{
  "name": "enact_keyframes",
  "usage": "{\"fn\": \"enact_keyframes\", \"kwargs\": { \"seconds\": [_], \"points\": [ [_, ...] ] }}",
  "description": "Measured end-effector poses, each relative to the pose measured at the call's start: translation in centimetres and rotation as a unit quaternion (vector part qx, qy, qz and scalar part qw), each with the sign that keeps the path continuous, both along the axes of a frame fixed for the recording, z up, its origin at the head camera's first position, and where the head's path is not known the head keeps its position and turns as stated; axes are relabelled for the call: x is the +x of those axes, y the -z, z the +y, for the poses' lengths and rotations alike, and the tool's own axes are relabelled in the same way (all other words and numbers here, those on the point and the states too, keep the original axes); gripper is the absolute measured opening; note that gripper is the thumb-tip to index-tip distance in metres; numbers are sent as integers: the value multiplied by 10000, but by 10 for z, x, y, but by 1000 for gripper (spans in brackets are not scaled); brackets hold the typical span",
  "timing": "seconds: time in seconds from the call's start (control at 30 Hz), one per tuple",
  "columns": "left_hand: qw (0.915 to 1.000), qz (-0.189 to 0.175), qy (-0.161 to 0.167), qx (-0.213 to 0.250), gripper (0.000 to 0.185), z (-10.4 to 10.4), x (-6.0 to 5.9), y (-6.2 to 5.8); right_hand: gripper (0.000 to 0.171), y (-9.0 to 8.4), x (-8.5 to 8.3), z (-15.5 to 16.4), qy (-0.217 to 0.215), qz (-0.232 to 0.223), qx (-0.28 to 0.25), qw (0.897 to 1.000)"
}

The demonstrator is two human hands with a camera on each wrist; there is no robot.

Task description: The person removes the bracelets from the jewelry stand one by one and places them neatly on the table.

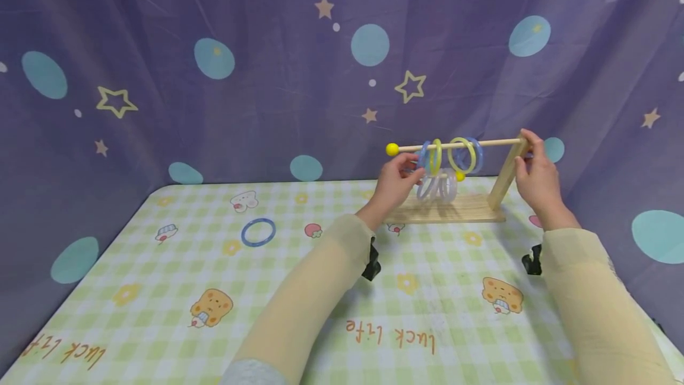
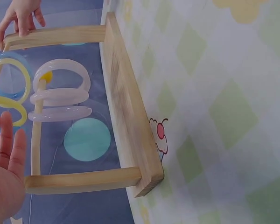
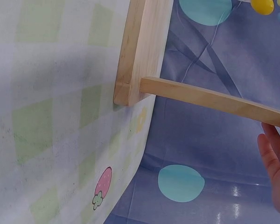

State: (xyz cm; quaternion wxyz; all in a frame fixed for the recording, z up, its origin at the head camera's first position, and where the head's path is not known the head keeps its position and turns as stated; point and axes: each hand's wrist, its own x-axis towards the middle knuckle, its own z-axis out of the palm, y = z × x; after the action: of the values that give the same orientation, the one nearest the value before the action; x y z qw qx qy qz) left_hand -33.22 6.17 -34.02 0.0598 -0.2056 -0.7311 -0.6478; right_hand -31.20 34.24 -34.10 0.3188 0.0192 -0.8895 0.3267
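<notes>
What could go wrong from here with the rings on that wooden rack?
1. The upper rod ends free at its yellow ball; the blue and yellow rings beside the left hand may slide off if nudged outward.
2. The right hand grips the upright post; pulling there might tilt the rack's base and shake the clear rings on the lower rod.
3. The rack stands near the table's far edge.

Orange handwritten-style lettering reading "luck life" is showing twice on the green checked tablecloth [image 1: 160, 314], upside down from the wearer's side: once near the front centre, once at the front left corner.
</notes>
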Motion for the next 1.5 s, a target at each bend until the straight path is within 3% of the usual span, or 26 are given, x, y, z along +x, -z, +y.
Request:
{"fn": "enact_keyframes", "kwargs": {
  "seconds": [0.83, 1.33, 1.5],
  "points": [
    [9983, 551, -14, -174, 26, -29, 2, 8, 55, -1, 2, -1, -37, -38, 30, 10000],
    [9958, 789, -12, 454, 25, -49, -5, 12, 55, 0, 1, 0, -39, 69, 15, 10000],
    [9964, 688, -226, 443, 22, -55, -6, 9, 55, 1, 1, 0, -37, 90, 35, 9999]
  ]
}}
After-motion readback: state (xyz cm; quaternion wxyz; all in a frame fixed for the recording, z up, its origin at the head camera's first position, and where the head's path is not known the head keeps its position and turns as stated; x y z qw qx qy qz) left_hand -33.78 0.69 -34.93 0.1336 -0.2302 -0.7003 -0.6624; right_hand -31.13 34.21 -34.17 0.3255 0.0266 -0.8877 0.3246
